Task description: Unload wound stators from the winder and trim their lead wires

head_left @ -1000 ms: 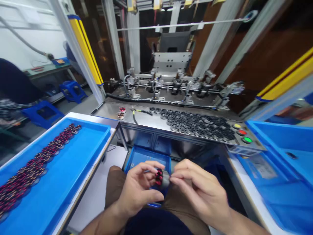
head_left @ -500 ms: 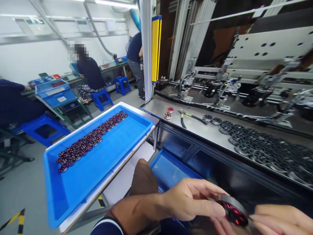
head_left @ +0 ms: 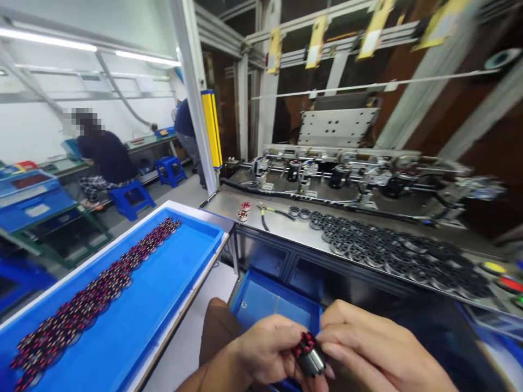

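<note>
Left hand (head_left: 272,348) and right hand (head_left: 368,340) had moved from the lower right to the bottom centre of my frame since half a second before, as the view swung. I saw the red-and-grey part (head_left: 311,360) between them, clamped in the left; the right's fingertips met its edge, whether pinching it I couldn't tell. A blue tray (head_left: 139,332) holding red-and-black parts (head_left: 96,286) spanned the lower left.

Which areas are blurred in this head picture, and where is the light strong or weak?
In head view: the red button near the right edge is smeared; the held part looks clearer; the tube lights glare at upper left; mostly darkness behind the metal plate.
</note>
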Demonstrator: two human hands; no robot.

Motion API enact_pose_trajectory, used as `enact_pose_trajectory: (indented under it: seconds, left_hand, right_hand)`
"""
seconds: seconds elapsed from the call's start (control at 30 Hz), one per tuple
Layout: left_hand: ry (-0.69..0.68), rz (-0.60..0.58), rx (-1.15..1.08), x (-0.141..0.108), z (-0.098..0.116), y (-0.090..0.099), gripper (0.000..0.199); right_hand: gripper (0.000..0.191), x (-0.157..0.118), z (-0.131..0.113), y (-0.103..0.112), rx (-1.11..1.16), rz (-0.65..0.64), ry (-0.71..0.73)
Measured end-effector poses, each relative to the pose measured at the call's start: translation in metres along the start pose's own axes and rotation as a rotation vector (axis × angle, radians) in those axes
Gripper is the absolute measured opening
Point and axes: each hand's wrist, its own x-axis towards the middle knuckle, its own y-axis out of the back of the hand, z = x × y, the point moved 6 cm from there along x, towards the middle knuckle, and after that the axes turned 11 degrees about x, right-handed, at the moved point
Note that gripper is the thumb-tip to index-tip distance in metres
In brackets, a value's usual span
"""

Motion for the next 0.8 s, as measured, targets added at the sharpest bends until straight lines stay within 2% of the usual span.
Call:
enact_pose_trajectory:
  seconds: [0.07, 0.13, 0.2, 0.27, 0.37, 0.43, 0.53, 0.57, 0.6, 0.67, 0.73, 0.8]
  left_hand:
    - [-0.131, 0.053, -0.008, -0.003, 0.013, -0.001, 0.045]
    - [-0.255, 0.171, 0.024, -0.008, 0.026, -0.001, 0.038]
    - [-0.397, 0.336, 0.081, -0.017, 0.041, 0.005, 0.041]
    - [-0.476, 0.428, 0.134, -0.026, 0.052, 0.013, 0.046]
    - [-0.434, 0.398, 0.096, -0.025, 0.060, 0.026, 0.047]
    - [-0.289, 0.345, 0.038, -0.016, 0.053, 0.031, 0.047]
    - [-0.022, 0.196, -0.005, -0.002, 0.028, 0.020, 0.051]
    - [0.020, 0.131, -0.017, 0.000, 0.021, 0.013, 0.053]
    - [0.013, 0.072, -0.029, 0.001, 0.018, 0.006, 0.055]
    - [-0.091, 0.018, -0.021, -0.001, 0.021, -0.005, 0.054]
    - [-0.202, 0.089, 0.050, -0.006, 0.030, -0.009, 0.042]
    - [-0.279, 0.247, 0.155, -0.012, 0.041, -0.007, 0.032]
  right_hand:
    - [0.020, 0.001, -0.001, 0.002, -0.012, 0.061, -0.025]
    - [0.021, -0.002, 0.004, 0.004, 0.000, 0.159, -0.059]
    - [0.022, -0.006, 0.013, 0.006, 0.009, 0.290, -0.110]
    - [0.022, -0.009, 0.019, 0.006, 0.020, 0.403, -0.126]
    - [0.021, -0.004, 0.019, 0.003, 0.043, 0.411, -0.069]
    - [0.019, 0.000, 0.015, -0.001, 0.056, 0.328, -0.014]
    - [0.018, 0.000, 0.009, -0.002, 0.067, 0.264, 0.022]
    - [0.020, -0.002, 0.007, 0.000, 0.068, 0.265, 0.016]
    - [0.021, -0.004, 0.007, 0.002, 0.063, 0.267, -0.003]
    - [0.022, -0.007, 0.009, 0.005, 0.049, 0.272, -0.062]
    - [0.023, -0.010, 0.014, 0.008, 0.039, 0.311, -0.128]
    - [0.024, -0.014, 0.018, 0.012, 0.049, 0.397, -0.175]
